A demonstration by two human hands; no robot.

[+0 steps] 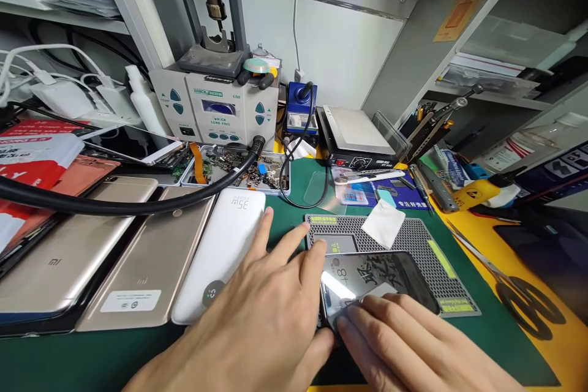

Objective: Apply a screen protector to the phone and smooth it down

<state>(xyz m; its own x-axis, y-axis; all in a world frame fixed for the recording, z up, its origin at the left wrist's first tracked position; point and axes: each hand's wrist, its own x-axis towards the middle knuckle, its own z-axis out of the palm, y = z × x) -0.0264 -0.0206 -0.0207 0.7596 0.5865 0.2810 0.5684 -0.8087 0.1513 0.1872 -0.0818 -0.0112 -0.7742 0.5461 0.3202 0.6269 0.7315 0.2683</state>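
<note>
While the phone (376, 282) lies flat on the gray mat (413, 239) near the front of the green table (92, 361), both hands press on it. The left hand (261, 312) is spread wide and flat, its fingertips (316, 254) holding down the phone's left edge. The right hand (413, 343) is flat too, with fingers close together, and it pushes a small gray card (362, 300) across the shiny glass. It holds nothing else. It looks like a thin film is being smoothed onto the screen, so the next push would need to be slow and even, with the left hand keeping the phone from sliding. A white wipe (383, 223) rests on the mat just behind the phone. On the glass you can read "8+". The white power bank (220, 251) just beside the left hand says "20000". The gray solder box (215, 107) at the back says "QUICK" and "LEAD FREE". One gold phone (68, 257) shows "MI".
</note>
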